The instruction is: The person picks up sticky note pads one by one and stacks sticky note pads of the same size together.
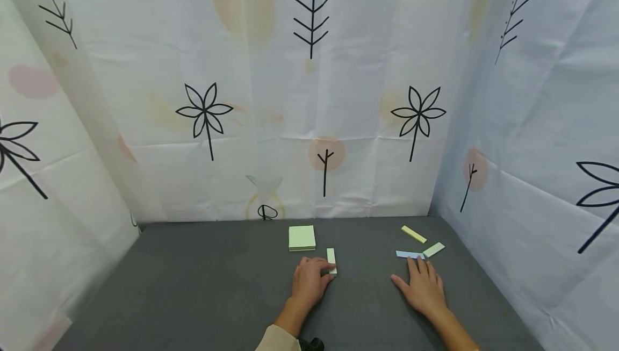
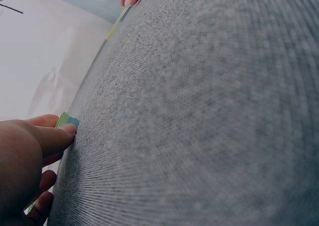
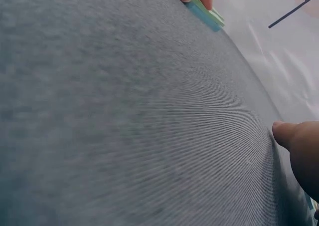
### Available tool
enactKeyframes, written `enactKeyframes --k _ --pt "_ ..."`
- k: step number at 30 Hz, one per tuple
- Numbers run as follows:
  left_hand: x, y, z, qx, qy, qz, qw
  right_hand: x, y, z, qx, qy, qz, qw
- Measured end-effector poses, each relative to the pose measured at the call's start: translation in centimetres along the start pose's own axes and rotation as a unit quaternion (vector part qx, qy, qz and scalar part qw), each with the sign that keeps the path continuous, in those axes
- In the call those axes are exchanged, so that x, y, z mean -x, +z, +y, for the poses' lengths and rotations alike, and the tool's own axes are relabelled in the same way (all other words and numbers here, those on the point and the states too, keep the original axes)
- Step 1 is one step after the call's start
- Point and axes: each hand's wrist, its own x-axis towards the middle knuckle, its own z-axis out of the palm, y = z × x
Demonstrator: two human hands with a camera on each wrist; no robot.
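hands on sticky strips

hands rest on a grey table (image 1: 203, 286), each at a small paper strip. left hand (image 1: 309, 281) lies with fingers curled, its fingertips pinching the near end of a green strip (image 1: 331, 260) that points away from the person; the left wrist view shows a finger and thumb meeting at the strip's edge. just beyond that hand, touching nothing, sits a square green pad (image 1: 302, 237). right hand (image 1: 424, 288) lies flat, palm down, fingers straight and spread, its fingertips touching a blue strip (image 1: 409, 255) that lies crosswise in front of it. a pale green strip (image 1: 433, 249) lies just beside the blue one's right end, and a yellow strip (image 1: 413, 234) lies a little farther back. the two hands are well apart. patterned curtains (image 1: 309, 98) wall the table on three sides.
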Motion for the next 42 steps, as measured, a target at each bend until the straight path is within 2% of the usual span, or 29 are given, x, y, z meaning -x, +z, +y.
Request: enactKeyframes --k 13,23,33,37,42 --pt "0.0 -0.1 0.1 0.014 -0.008 -0.011 0.9998 -2.1 0.2 -0.4 -0.009 -0.004 -0.002 1.000" --pt "0.0 -0.1 0.1 0.012 -0.012 -0.012 0.9998 -4.2 1.0 -1.3 -0.056 -0.088 0.044 0.994" --pt "0.0 -0.1 0.2 0.018 -0.011 -0.010 0.9997 -5.9 2.1 -2.1 -0.122 -0.111 0.048 0.985" --pt "-0.1 -0.1 0.2 0.017 -0.010 -0.009 0.9998 -6.2 2.4 -2.2 -0.119 -0.134 0.074 0.981" --pt "0.0 -0.1 0.2 0.015 -0.007 -0.005 0.9998 -6.1 2.7 -2.0 -0.095 -0.183 0.119 0.971"
